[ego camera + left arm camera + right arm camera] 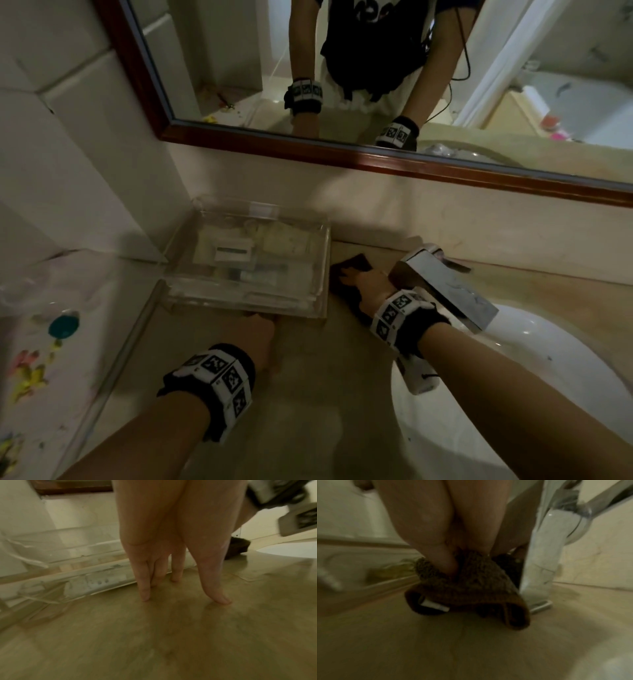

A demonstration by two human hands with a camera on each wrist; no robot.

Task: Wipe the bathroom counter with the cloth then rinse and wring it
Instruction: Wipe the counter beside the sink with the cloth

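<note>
A dark brown cloth (354,265) lies bunched on the beige counter (308,394), between a clear tray and the faucet. My right hand (352,275) presses down on it. In the right wrist view the thumb digs into a fold of the cloth (471,588) while the other fingers are hidden behind it. My left hand (263,325) rests on the counter just in front of the tray. Its straight fingers (145,595) touch the bare surface and hold nothing. The cloth (238,549) shows behind that hand.
A clear acrylic tray (318,274) with small toiletries stands against the back wall at the left. The chrome faucet (445,284) rises right of the cloth over the white sink (513,377). A wood-framed mirror (342,147) hangs above. The counter's left edge (130,335) drops to the floor.
</note>
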